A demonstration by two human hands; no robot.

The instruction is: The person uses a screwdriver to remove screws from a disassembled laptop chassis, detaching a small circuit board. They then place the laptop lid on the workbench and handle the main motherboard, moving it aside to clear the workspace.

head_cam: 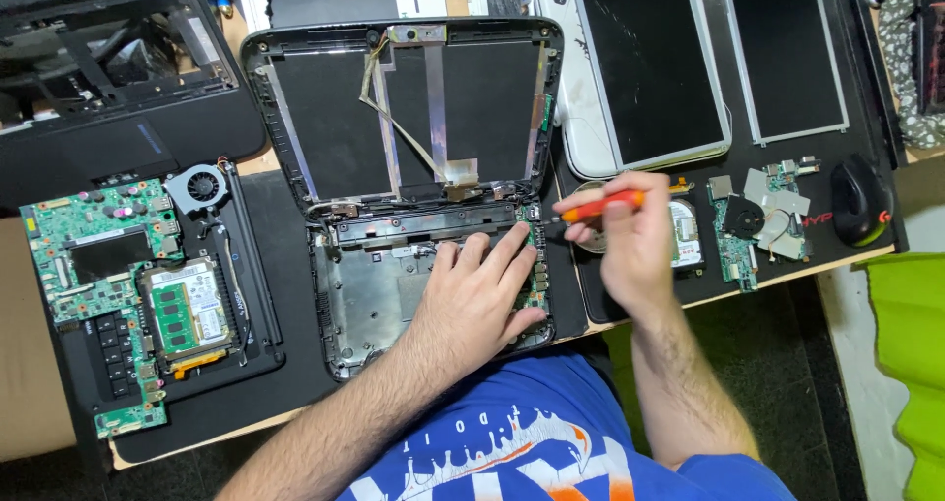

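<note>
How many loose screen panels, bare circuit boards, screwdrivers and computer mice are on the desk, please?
Screen panels: 2
Circuit boards: 2
Screwdrivers: 1, in the right hand
Computer mice: 1
Total: 6

Screwdriver (602, 205): your right hand (630, 240) grips an orange handle with a dark shaft.
Open laptop shell (404, 191): black rim, dark grey panel, silver foil strips, under your left hand (477, 299).
Side board strip (538, 265): green, at your fingertips.
Motherboard (98, 265): green, with pink and grey dots, black slot, silver patch.
Fan (200, 187): grey blades in a black ring.
Loose screens (709, 63): black glass, one in a white frame, one in silver.
Mouse (858, 201): black with a green spot.
Your shirt (532, 442): blue, with white and orange print.
Cloth (915, 344): bright lime green.
</note>
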